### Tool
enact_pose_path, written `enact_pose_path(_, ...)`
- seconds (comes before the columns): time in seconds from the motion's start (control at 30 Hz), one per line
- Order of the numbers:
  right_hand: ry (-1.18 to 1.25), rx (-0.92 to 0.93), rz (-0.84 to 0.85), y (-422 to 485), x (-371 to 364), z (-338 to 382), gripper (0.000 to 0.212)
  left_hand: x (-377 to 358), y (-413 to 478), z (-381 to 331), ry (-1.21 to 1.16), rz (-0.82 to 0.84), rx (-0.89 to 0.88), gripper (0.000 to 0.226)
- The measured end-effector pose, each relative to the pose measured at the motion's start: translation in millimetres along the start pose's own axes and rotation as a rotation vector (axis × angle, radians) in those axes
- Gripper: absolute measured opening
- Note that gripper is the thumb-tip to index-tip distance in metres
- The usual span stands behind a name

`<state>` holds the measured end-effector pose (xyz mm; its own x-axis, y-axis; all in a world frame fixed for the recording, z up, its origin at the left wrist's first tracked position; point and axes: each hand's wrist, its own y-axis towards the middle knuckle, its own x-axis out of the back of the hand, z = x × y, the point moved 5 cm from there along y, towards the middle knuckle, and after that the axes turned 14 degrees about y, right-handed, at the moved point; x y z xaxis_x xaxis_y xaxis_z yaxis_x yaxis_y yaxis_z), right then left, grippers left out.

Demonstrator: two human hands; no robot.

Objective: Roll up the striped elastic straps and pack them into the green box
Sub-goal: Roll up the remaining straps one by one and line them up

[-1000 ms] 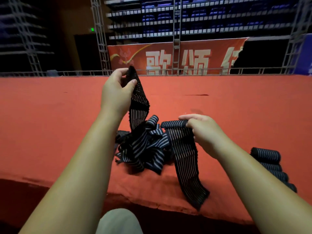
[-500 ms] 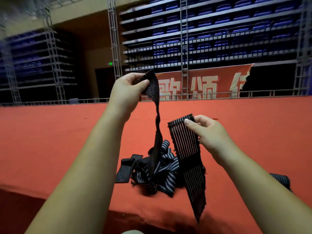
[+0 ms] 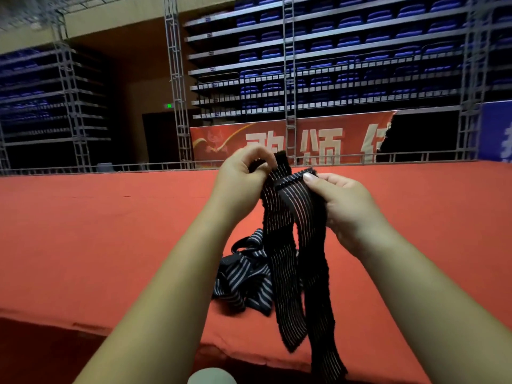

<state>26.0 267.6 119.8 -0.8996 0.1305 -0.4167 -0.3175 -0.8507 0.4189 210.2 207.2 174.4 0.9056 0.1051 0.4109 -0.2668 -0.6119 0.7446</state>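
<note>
I hold one black striped elastic strap (image 3: 291, 245) up in front of me with both hands. My left hand (image 3: 243, 176) pinches one top end of it. My right hand (image 3: 340, 200) pinches the other top end between thumb and fingers. The two lengths hang down side by side below my hands, past the platform's front edge. A loose pile of striped straps (image 3: 243, 278) lies on the red platform under the hanging strap. The green box is not in view.
The red carpeted platform (image 3: 110, 231) stretches left, right and back to a low metal rail (image 3: 415, 156). Its front edge (image 3: 83, 325) runs just before me. Beyond stand a red banner, metal trusses and blue seating.
My hands have come together in front of me, bringing the strap's two ends side by side. The view has tilted up, so the rolled straps at the right have left the frame.
</note>
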Motion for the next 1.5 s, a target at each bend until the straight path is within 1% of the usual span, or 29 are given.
enact_pose_path(0.07,-0.014,0.003,-0.032,-3.1,3.7,-1.5,0.022,-10.4,-7.4,-5.0,0.041,0.031,0.008,0.039)
enact_pose_path(0.1,-0.017,0.006,-0.042,-4.8,5.4,-2.2,0.020,-14.6,-11.0,-8.0,0.048,0.049,0.017,0.040)
enact_pose_path(0.17,-0.012,0.015,-0.050,-8.9,9.5,-3.1,0.018,-22.2,-17.5,-12.9,0.045,0.089,0.026,0.032)
enact_pose_path(0.27,0.021,0.017,-0.061,-15.8,16.5,-3.0,0.016,-34.1,-25.4,-11.8,-0.018,0.173,0.023,0.013)
enact_pose_path(0.3,0.028,0.013,-0.067,-16.9,19.7,-3.5,0.016,-37.3,-26.8,-9.4,-0.022,0.181,0.014,0.013)
enact_pose_path(0.4,-0.011,0.002,-0.075,-18.5,29.5,-6.8,0.017,-44.3,-28.0,-0.7,-0.003,0.126,0.018,0.011)
enact_pose_path(0.47,-0.064,-0.001,-0.073,-19.4,36.4,-10.9,0.018,-49.1,-29.1,2.3,0.014,0.092,0.039,0.012)
enact_pose_path(0.6,-0.211,-0.003,-0.062,-20.3,53.1,-19.2,0.023,-61.0,-30.4,7.8,-0.025,0.096,0.115,0.015)
enact_pose_path(0.7,-0.250,0.010,-0.061,-21.2,62.0,-16.6,0.022,-69.1,-31.9,8.3,-0.083,0.168,0.117,0.014)
enact_pose_path(0.8,-0.286,0.085,-0.087,-18.9,68.2,-6.0,0.016,-76.2,-31.8,7.4,-0.136,0.235,0.115,0.015)
enact_pose_path(0.87,-0.282,0.104,-0.103,-15.0,72.8,-1.7,0.016,-79.7,-28.1,10.1,-0.207,0.244,0.166,0.024)
enact_pose_path(0.97,-0.248,0.065,-0.096,-12.4,75.9,1.3,0.018,-80.4,-22.0,15.2,-0.291,0.235,0.231,0.040)
enact_pose_path(1.0,-0.230,0.046,-0.086,-12.9,76.4,2.2,0.019,-79.6,-20.8,15.5,-0.293,0.228,0.223,0.040)
enact_pose_path(1.13,-0.189,0.017,-0.054,-15.4,78.6,2.6,0.020,-81.6,-19.5,17.1,-0.361,0.204,0.243,0.027)
enact_pose_path(1.27,-0.196,0.036,-0.139,-15.1,83.2,-0.6,0.019,-89.8,-23.2,13.8,-0.465,0.252,0.285,0.025)
enact_pose_path(1.37,-0.188,0.030,-0.188,-14.4,86.6,-2.8,0.019,-94.2,-27.3,9.0,-0.483,0.288,0.271,0.025)
enact_pose_path(1.5,-0.193,0.042,-0.211,-13.8,90.7,-1.0,0.019,-97.3,-31.8,2.3,-0.488,0.354,0.246,0.022)
